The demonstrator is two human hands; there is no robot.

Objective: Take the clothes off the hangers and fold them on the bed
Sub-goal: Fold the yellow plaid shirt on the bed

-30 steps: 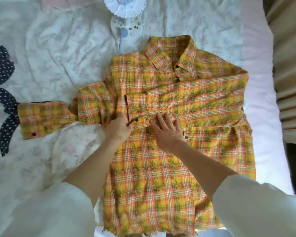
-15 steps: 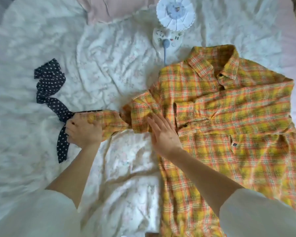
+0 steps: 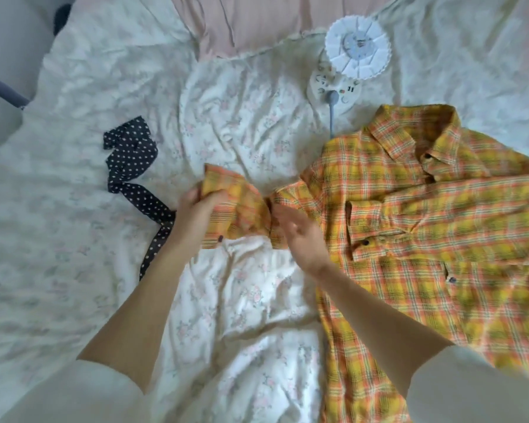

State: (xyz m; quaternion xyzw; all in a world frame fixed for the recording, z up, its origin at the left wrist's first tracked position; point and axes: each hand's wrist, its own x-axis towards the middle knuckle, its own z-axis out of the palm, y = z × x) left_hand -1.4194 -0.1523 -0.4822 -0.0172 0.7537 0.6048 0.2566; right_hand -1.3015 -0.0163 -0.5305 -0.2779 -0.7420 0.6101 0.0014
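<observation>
A yellow and orange plaid shirt (image 3: 425,239) lies face up on the right half of the bed, collar at the top. Its right-side sleeve is folded across the chest. My left hand (image 3: 196,215) grips the cuff end of the other sleeve (image 3: 239,209) and holds it lifted off the bed, left of the shirt's body. My right hand (image 3: 303,236) hovers with relaxed, spread fingers by the shirt's left edge, where that sleeve joins the body. No hanger is in view.
A white floral sheet (image 3: 242,315) covers the bed. A black polka-dot strip of cloth (image 3: 132,169) lies left of my left hand. A small white fan on a stand (image 3: 348,62) sits just above the shirt's collar. A pink pillow (image 3: 257,19) lies at the top.
My left hand went from the shirt's middle out to the left sleeve's cuff, took hold of it and has lifted it back toward the body. My right hand shifted to the shirt's left edge.
</observation>
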